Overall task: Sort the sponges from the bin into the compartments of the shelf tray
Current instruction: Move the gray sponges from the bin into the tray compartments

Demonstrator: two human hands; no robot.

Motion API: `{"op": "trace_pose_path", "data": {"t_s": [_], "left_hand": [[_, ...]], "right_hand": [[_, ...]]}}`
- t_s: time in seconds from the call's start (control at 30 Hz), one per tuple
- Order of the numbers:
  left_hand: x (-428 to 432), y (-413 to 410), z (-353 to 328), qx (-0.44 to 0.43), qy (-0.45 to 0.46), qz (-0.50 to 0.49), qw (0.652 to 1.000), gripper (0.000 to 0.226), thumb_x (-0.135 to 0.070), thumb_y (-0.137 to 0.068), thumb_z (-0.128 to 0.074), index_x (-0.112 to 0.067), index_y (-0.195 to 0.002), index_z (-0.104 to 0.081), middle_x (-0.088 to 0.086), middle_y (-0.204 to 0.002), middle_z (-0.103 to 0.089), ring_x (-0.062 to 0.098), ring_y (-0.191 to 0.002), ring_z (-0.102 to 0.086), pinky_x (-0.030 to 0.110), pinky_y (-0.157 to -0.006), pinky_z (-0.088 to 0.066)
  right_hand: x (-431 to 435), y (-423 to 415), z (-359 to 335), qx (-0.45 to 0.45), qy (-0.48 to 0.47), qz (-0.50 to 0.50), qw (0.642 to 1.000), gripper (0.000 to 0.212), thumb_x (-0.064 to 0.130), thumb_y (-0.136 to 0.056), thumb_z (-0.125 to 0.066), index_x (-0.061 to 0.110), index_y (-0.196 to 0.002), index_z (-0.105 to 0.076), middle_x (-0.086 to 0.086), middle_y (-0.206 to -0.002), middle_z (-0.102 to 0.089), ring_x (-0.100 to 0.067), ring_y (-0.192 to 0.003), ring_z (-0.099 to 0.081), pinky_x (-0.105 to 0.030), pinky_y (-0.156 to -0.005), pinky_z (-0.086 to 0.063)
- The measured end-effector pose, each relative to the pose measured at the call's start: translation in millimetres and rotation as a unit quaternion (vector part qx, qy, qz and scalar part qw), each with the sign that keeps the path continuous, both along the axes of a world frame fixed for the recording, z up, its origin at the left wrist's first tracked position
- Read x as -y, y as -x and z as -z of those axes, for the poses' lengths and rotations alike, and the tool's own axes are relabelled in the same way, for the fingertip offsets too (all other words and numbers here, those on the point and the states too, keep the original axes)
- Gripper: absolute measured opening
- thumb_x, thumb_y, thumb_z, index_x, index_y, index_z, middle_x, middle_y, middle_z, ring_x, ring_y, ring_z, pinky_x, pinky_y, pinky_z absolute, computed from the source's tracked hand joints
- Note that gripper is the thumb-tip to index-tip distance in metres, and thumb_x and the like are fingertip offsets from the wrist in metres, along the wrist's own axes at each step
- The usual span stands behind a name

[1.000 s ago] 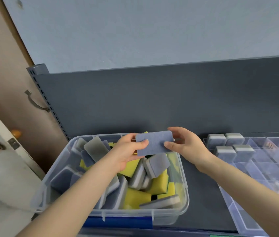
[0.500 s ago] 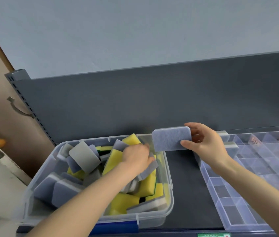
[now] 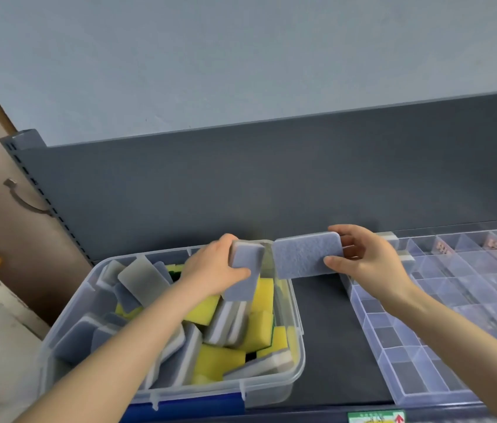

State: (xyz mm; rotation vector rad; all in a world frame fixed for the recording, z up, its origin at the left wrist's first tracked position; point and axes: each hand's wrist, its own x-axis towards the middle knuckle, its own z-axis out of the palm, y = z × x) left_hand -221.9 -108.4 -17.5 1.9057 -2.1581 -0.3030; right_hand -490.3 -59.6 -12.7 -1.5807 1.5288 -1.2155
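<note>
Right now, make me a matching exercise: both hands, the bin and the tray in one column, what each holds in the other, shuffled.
1 left hand
2 right hand
3 bin
4 tray

A mostly empty compartments
B wide blue sponge, over the gap between bin and tray
C upended sponge, above the bin
D sponge pile, yellow and blue

Pairs: 1-C, 2-B, 3-D, 4-A

Bare left hand (image 3: 210,270), bare right hand (image 3: 370,265)

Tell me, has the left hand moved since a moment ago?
Yes. The left hand has lifted off the pile in the bin, towards its far right corner, gripping a blue-grey sponge.
</note>
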Motion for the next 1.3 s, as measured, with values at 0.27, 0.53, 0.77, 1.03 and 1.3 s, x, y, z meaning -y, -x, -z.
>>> {"op": "trace_pose_path", "data": {"t_s": [0.27, 0.53, 0.77, 1.03, 1.3], "left_hand": [[-24.3, -45.7, -21.3, -0.363, -0.039, -0.014, 0.931, 0.019, -0.035, -0.085, -0.068, -0.021, -0.096, -0.061, -0.002, -0.097, -0.067, 0.013, -0.091, -0.064, 0.036, -0.069, -0.059], [-34.3, -56.0, -22.3, -0.399, -0.061, 0.016, 0.915, 0.02, -0.028, -0.085, -0.068, -0.019, -0.102, -0.062, 0.001, -0.102, -0.068, 0.015, -0.095, -0.064, 0.036, -0.074, -0.058], [-26.5, -24.8, -20.5, -0.408, -0.057, 0.074, 0.908, 0.018, -0.03, -0.088, -0.065, -0.026, -0.104, -0.059, -0.003, -0.103, -0.067, 0.015, -0.093, -0.065, 0.03, -0.069, -0.056], [-23.4, 42.2, -30.6, -0.41, -0.043, 0.137, 0.901, 0.015, -0.029, -0.088, -0.064, -0.027, -0.102, -0.06, -0.004, -0.101, -0.067, 0.015, -0.092, -0.065, 0.037, -0.07, -0.059], [-21.7, 110.2, -38.4, -0.373, -0.011, 0.149, 0.916, 0.024, -0.023, -0.085, -0.068, -0.022, -0.108, -0.062, -0.005, -0.103, -0.066, 0.016, -0.096, -0.064, 0.038, -0.075, -0.058]], "right_hand": [[-2.8, -24.6, -14.5, -0.021, 0.015, -0.03, 0.999, 0.047, 0.007, -0.071, -0.076, 0.025, -0.113, -0.061, 0.007, -0.093, -0.068, -0.011, -0.083, -0.065, -0.033, -0.08, -0.055], [-17.0, -37.8, -21.5, -0.062, 0.034, -0.019, 0.997, 0.049, 0.012, -0.072, -0.077, 0.027, -0.116, -0.06, 0.005, -0.099, -0.067, -0.013, -0.089, -0.064, -0.037, -0.084, -0.053], [-39.8, -9.1, -25.9, -0.07, 0.029, 0.037, 0.996, 0.045, 0.014, -0.074, -0.075, 0.029, -0.114, -0.061, 0.005, -0.097, -0.067, -0.011, -0.083, -0.065, -0.025, -0.072, -0.054], [-59.4, 49.5, -27.6, -0.081, 0.048, 0.103, 0.99, 0.046, 0.011, -0.072, -0.075, 0.034, -0.11, -0.062, 0.009, -0.092, -0.067, -0.01, -0.081, -0.065, -0.027, -0.071, -0.055], [-51.2, 115.2, -29.9, -0.123, 0.062, 0.136, 0.981, 0.046, 0.007, -0.067, -0.077, 0.028, -0.106, -0.063, 0.015, -0.088, -0.066, -0.005, -0.082, -0.063, -0.027, -0.074, -0.052]]}}
